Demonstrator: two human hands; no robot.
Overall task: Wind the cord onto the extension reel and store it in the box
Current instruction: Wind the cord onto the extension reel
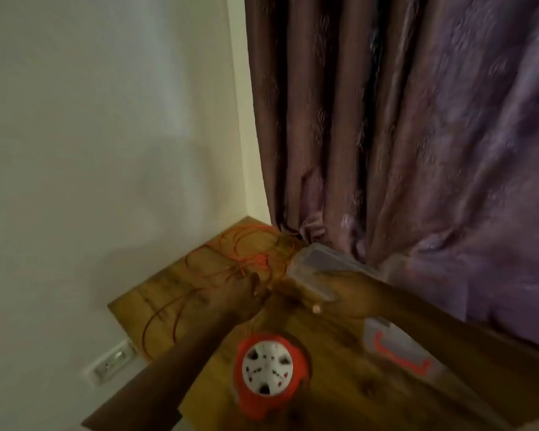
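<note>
Reel first: the orange plastic extension reel with a white socket face (267, 375) lies flat on the brown wooden table (339, 396), nearest the viewer, with no hand on it. To its right sits a clear plastic piece with an orange latch (397, 348), seemingly the lid or part of the storage box. Beyond the reel, both forearms reach towards the far corner. The left hand (231, 298) meets the loose orange cord (246, 256) at the near edge of its tangle; blur hides the fingers, so whether they pinch the cord cannot be told. The right hand (343, 295) lies against the clear plastic box (311, 262); whether it clasps the box or merely touches it also cannot be told. Farthest back, the cord sprawls in slack loops over the table corner, one loop hanging over the left edge near a white wall socket (111, 362). A purple curtain (417, 135) closes the scene. Judged from this layout, winding appears not yet begun: the cord is still to be gathered, wound and boxed.
</note>
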